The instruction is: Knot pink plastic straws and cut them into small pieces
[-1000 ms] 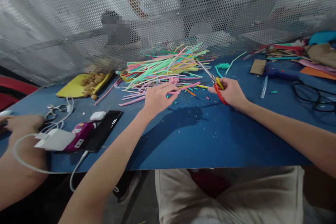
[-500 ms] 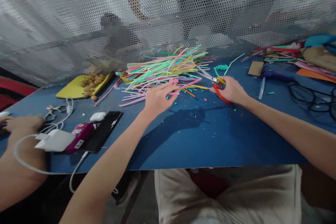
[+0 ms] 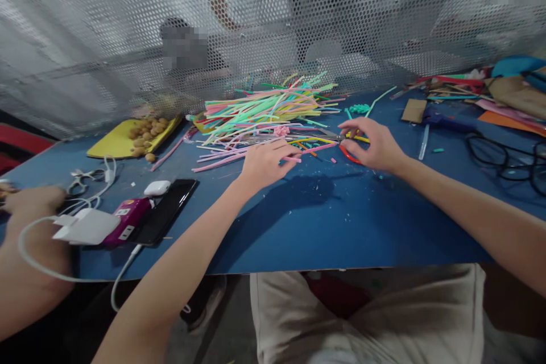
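Note:
My left hand is closed in a pinch on a pink pipe cleaner, whose fuzzy length sticks out to the right of the fingers. A short pink end also shows below the fingertips. Scissors with a red and a yellow handle lie low over the table, blades pointing left toward the pile. Around their handles my right hand is spread, thumb and fingers apart. Just above my left hand sits a curled pink pipe cleaner bundle. Behind both hands lies a heap of pastel pipe cleaners.
A curled green bundle and a glue gun with black cable lie right. At left are a phone, purple power strip, white charger, small scissors and a yellow tray. Another person's arm rests far left.
The scissors have come down and left, and my right hand's fingers have loosened and opened around the handles. My left hand has shifted slightly right and down with the pink pipe cleaner.

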`<state>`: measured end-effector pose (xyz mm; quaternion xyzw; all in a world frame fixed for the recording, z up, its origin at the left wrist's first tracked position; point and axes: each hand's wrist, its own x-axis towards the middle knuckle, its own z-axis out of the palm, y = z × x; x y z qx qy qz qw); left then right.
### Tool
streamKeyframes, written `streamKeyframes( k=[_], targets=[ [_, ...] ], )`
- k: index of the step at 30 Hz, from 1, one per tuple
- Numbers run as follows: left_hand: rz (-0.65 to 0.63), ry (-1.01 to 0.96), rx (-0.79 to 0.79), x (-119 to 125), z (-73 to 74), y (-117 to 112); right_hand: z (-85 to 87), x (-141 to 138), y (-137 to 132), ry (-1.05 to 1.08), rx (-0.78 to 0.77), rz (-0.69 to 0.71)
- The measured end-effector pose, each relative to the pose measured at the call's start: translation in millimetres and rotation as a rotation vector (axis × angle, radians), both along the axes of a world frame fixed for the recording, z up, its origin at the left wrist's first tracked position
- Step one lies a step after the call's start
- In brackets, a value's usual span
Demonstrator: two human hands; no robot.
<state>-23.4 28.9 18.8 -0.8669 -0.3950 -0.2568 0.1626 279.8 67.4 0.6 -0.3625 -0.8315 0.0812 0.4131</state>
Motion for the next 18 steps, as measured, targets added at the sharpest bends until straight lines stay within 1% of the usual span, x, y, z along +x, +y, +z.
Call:
streamKeyframes(
  k=[2,4,8,14,18],
  targets=[
    [-0.028,0.008,-0.002,5,-0.3,-3,3.0,-10,-13,-0.074,0.017,0.102],
    [-0.059,0.005,0.007,10,-0.1,-6,1.9,-18,-19,-0.078,0.014,0.144],
    [-0.107,0.025,0.014,18,-0.4,-9,-2.7,-21,-21,-0.065,-0.017,0.182],
    [-0.131,0.04,-0.017,19,-4.8,-9,-4.0,-21,-22,-0.069,0.009,0.249],
    [-0.14,0.031,-0.018,23,-6.7,-12,-3.6,-26,-26,-0.065,0.032,0.248]
  ],
)
